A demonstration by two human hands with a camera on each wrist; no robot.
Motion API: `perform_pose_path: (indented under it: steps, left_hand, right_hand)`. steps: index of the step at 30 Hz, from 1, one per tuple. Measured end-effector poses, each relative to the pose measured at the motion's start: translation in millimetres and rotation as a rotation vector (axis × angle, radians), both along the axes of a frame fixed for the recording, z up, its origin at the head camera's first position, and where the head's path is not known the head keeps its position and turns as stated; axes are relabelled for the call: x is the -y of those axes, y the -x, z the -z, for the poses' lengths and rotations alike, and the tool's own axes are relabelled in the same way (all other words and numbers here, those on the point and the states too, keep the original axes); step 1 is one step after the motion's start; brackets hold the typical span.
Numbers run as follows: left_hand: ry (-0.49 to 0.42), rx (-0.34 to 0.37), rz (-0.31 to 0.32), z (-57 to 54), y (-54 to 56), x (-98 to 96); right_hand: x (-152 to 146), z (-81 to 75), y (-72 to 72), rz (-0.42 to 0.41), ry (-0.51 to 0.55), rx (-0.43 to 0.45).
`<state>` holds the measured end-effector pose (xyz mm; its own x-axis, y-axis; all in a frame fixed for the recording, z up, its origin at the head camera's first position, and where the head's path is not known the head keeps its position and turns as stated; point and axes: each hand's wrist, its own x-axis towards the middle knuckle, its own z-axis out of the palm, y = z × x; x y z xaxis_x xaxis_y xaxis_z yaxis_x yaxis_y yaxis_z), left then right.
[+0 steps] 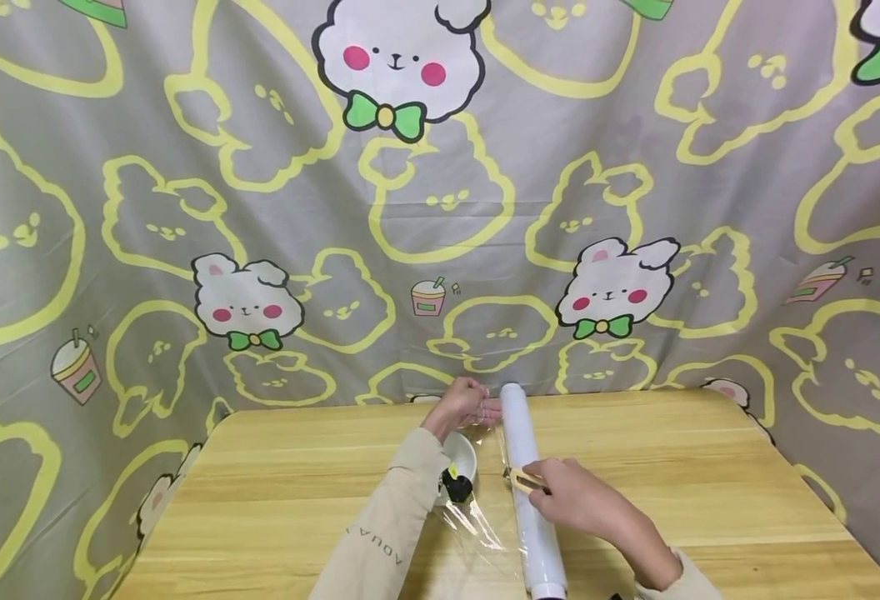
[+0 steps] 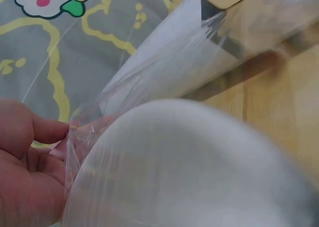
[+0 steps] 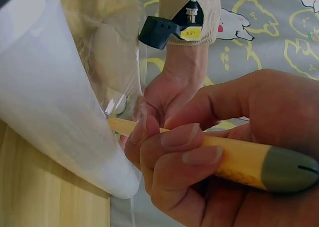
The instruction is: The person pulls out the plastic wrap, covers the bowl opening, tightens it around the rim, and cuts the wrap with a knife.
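My left hand (image 1: pixel 458 406) pinches the edge of a clear sheet of cling film (image 2: pixel 84 132) at the far end of the table. The film stretches from a long white cling film roll (image 1: pixel 533 525) lying lengthwise on the table. In my right hand (image 1: pixel 578 497) is a yellow utility knife (image 3: pixel 239 160) with a grey end, gripped between thumb and curled fingers. Its tip meets the film along the roll's left side. A white bowl (image 1: pixel 467 454) stands left of the roll, under the film and partly hidden by my left forearm.
A wooden table (image 1: pixel 680 483) holds these things. Behind it hangs a grey curtain (image 1: pixel 485 225) printed with cartoon animals. A black wrist camera (image 1: pixel 457 486) sits on the left sleeve, overlapping the bowl in the head view.
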<state>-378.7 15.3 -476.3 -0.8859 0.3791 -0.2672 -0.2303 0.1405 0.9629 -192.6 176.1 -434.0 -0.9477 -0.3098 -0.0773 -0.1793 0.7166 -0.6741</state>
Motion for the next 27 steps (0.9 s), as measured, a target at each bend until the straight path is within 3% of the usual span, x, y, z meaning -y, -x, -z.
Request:
perform_pose_path:
  steps: [7,13,27]
  left_hand:
    - [-0.007,0.031,-0.014,2.8,-0.9,1.7]
    - [-0.009,0.014,-0.008,3.3,-0.2,1.8]
    - [-0.008,0.009,0.001,-1.0,1.1,1.3]
  right_hand:
    - [-5,2.7,-11.0,-0.061,0.065,0.036]
    - [-9,3.2,-19.5,-0.099,0.106,0.074]
    - [-15,3.2,-42.8,-0.151,0.113,0.108]
